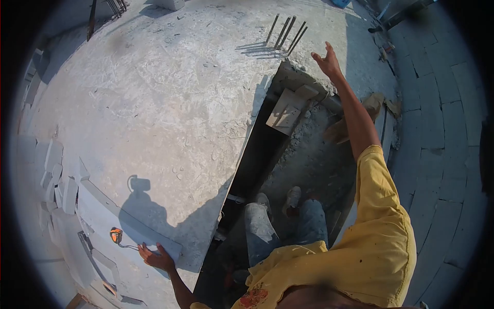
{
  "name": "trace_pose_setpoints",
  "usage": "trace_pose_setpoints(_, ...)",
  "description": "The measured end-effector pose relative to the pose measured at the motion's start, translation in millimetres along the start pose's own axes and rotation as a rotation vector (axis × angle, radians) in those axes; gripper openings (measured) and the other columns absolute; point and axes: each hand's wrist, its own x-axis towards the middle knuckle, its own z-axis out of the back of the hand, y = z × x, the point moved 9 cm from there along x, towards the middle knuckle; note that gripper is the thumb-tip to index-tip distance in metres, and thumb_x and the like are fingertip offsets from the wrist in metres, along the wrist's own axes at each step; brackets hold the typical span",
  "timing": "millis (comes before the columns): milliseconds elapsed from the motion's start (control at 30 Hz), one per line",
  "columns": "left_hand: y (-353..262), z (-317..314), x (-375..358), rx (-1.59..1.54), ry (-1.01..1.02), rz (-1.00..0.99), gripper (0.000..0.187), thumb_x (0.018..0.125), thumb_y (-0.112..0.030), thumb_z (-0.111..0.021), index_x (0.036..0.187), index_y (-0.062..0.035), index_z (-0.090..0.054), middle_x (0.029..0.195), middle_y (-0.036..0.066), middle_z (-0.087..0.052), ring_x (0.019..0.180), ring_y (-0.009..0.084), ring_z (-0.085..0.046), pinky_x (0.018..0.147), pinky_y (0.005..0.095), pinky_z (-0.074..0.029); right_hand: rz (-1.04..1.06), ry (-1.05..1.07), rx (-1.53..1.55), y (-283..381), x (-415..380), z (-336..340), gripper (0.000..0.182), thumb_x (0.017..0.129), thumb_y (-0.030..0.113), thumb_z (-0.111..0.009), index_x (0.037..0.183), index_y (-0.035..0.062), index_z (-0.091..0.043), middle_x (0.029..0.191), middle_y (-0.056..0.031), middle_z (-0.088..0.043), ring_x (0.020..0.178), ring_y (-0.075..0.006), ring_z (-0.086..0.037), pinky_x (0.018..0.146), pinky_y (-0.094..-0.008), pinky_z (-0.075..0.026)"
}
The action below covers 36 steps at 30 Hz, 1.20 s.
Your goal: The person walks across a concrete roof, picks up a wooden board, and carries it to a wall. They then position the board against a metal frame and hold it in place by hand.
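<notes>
My left hand (157, 257) lies on the end of a long pale block (121, 211), with its fingers spread. An orange and black tape measure (116, 235) rests close by on the same block, and a thin dark strap or blade curves from it to my fingertips. Whether the fingers touch that strap is hard to make out. My right hand (328, 63) is stretched far out over the edge of the concrete slab (206, 103), fingers apart and holding nothing. Several upright steel bars (285, 33) stick out of the slab just left of it.
I stand in a sunken stairwell-like opening (309, 159) beside the slab, with a dark gap along its edge. A board (285, 110) lies at its far end. A block wall (437, 129) rises on the right. Broken blocks (54, 175) and a hand saw-like tool (95, 262) lie left.
</notes>
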Motion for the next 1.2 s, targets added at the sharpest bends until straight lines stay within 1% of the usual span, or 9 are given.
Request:
trace_pose_setpoints(300, -2, 5, 3, -0.099, 0.021, 0.089, 0.064, 0.090, -0.047, -0.058, 0.140, -0.0097, -0.044, 0.154, 0.014, -0.036, 0.143, 0.0380, -0.029, 0.110, 0.0656, -0.018, 0.105, 0.094, -0.323, 48, 57, -26, 0.102, 0.077, 0.039, -0.079, 0.151, -0.0007, -0.021, 0.153, -0.0276, -0.029, 0.139, -0.0426, -0.035, 0.113, -0.0468, -0.034)
trace_pose_setpoints(400, -1, 8, 7, -0.115, 0.028, 0.120, 0.064, 0.086, -0.043, -0.063, 0.138, -0.0095, -0.046, 0.153, 0.013, -0.036, 0.142, 0.0373, -0.030, 0.110, 0.0663, -0.019, 0.333, 0.120, -0.795, 126, 57, -36, 0.084, 0.084, 0.023, -0.071, 0.153, 0.0183, -0.023, 0.155, -0.0161, -0.028, 0.135, -0.0390, -0.041, 0.100, -0.0531, -0.045)
trace_pose_setpoints(500, 0, 11, 10, -0.135, 0.049, 0.153, 0.065, 0.083, -0.041, -0.067, 0.137, -0.0105, -0.048, 0.153, 0.011, -0.037, 0.143, 0.0364, -0.029, 0.111, 0.0647, -0.018, 0.612, 0.239, -1.252, 146, 72, -69, 0.067, 0.087, 0.016, -0.065, 0.147, 0.0167, -0.034, 0.151, -0.0085, -0.035, 0.131, -0.0385, -0.043, 0.091, -0.0556, -0.048)
trace_pose_setpoints(600, 9, 6, 9, -0.146, 0.046, 0.180, 0.067, 0.081, -0.044, -0.068, 0.137, -0.0130, -0.048, 0.154, 0.011, -0.035, 0.143, 0.0356, -0.028, 0.113, 0.0628, -0.014, 0.518, 0.476, -1.558, 67, 97, -77, 0.035, 0.094, 0.021, -0.057, 0.127, 0.0114, -0.052, 0.142, -0.0073, -0.043, 0.132, -0.0338, -0.043, 0.095, -0.0554, -0.047)
trace_pose_setpoints(667, 12, 7, 10, -0.165, 0.067, 0.211, 0.066, 0.081, -0.045, -0.068, 0.136, -0.0139, -0.049, 0.154, 0.010, -0.035, 0.144, 0.0352, -0.027, 0.114, 0.0628, -0.013, 0.477, 0.692, -1.703, 70, 60, -74, 0.037, 0.092, 0.029, -0.060, 0.124, 0.0114, -0.054, 0.133, -0.0066, -0.049, 0.129, -0.0309, -0.046, 0.097, -0.0534, -0.047)
trace_pose_setpoints(833, 22, 11, 10, -0.186, 0.130, 0.284, 0.065, 0.079, -0.048, -0.070, 0.132, -0.0145, -0.053, 0.154, 0.009, -0.035, 0.144, 0.0338, -0.027, 0.114, 0.0632, -0.013, 0.667, 0.903, -1.519, 102, -19, -64, 0.061, 0.086, 0.031, -0.068, 0.140, 0.0157, -0.044, 0.140, -0.0097, -0.045, 0.125, -0.0334, -0.049, 0.092, -0.0527, -0.052)
trace_pose_setpoints(933, 29, 14, 15, -0.207, 0.123, 0.300, 0.065, 0.077, -0.051, -0.071, 0.130, -0.0158, -0.056, 0.154, 0.007, -0.036, 0.144, 0.0322, -0.028, 0.114, 0.0635, -0.014, 0.743, 0.942, -1.166, 151, -28, -38, 0.050, 0.090, 0.031, -0.064, 0.132, 0.0066, -0.053, 0.132, -0.0176, -0.055, 0.122, -0.0401, -0.051, 0.102, -0.0507, -0.043)
trace_pose_setpoints(1067, 34, 13, 9, -0.236, 0.121, 0.336, 0.065, 0.076, -0.054, -0.071, 0.130, -0.0198, -0.058, 0.154, 0.003, -0.036, 0.144, 0.0289, -0.028, 0.114, 0.0638, -0.017, 0.738, 0.926, -0.871, 344, -18, -10, 0.048, 0.100, 0.031, -0.040, 0.134, -0.0025, -0.050, 0.110, -0.0190, -0.064, 0.106, -0.0355, -0.060, 0.099, -0.0426, -0.042)
trace_pose_setpoints(1200, 37, 12, 4, -0.274, 0.120, 0.359, 0.064, 0.077, -0.055, -0.070, 0.132, -0.0239, -0.057, 0.155, 0.000, -0.035, 0.144, 0.0260, -0.028, 0.116, 0.0618, -0.015, 0.745, 0.743, -0.569, 538, -27, 28, 0.049, 0.102, 0.038, -0.047, 0.135, 0.0026, -0.050, 0.119, -0.0155, -0.061, 0.106, -0.0252, -0.057, 0.094, -0.0383, -0.045)
